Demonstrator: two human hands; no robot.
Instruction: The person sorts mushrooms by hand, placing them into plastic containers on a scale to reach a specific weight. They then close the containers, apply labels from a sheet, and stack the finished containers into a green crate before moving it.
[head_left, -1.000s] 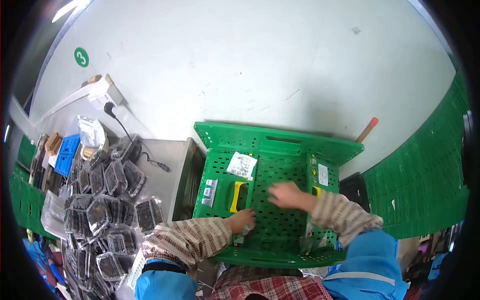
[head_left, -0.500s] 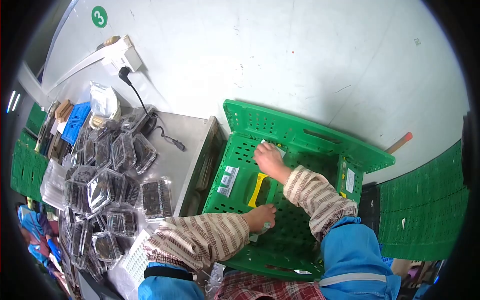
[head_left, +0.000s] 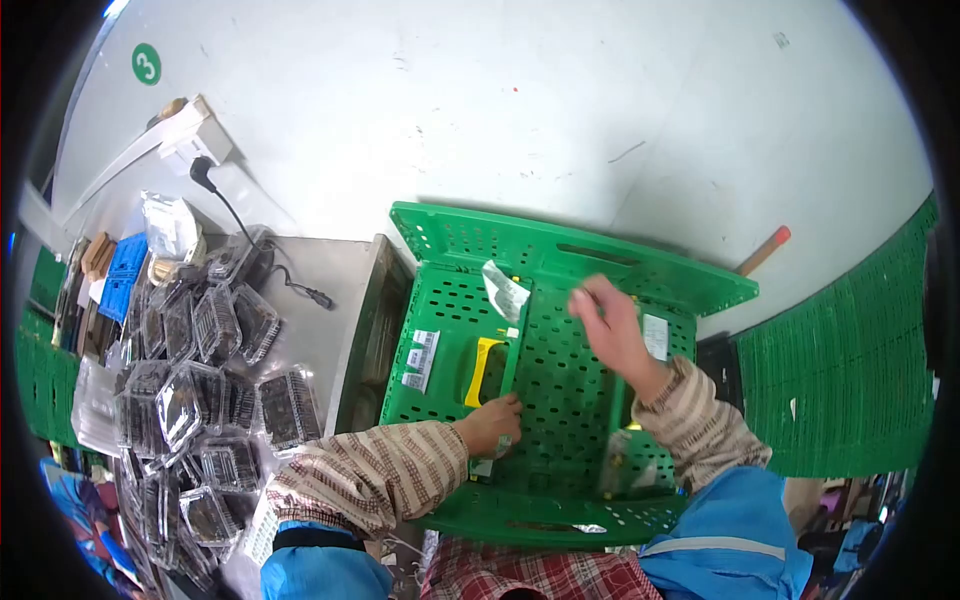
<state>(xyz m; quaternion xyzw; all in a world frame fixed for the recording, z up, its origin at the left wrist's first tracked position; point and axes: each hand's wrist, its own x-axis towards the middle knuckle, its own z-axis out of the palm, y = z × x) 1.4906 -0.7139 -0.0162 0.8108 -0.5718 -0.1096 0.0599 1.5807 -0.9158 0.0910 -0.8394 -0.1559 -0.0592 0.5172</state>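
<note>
A green perforated folding crate [head_left: 560,420] lies in front of me, its far long wall standing up. My left hand [head_left: 490,427] is closed on the edge of the crate's left end panel, just below a yellow handle [head_left: 484,372]. A printed label [head_left: 421,362] is stuck on that panel, and a loose-looking white paper strip [head_left: 505,291] sits at its far end. Above the crate's right half, my right hand [head_left: 612,325] is raised, thumb apart from the slightly blurred fingers, with nothing visible in it. Another white label [head_left: 655,337] marks the right end panel.
To the left, a metal table [head_left: 318,262] bears several clear plastic boxes [head_left: 215,325] with dark contents and a black power cable [head_left: 290,287]. Stacked green crates [head_left: 840,380] stand at right. A red-tipped handle [head_left: 770,248] leans against the wall. Another person [head_left: 88,515] is at far left.
The view has shifted. My right hand has left the far end of the left panel and moved right, uncovering the white paper strip. My left hand stays by the yellow handle.
</note>
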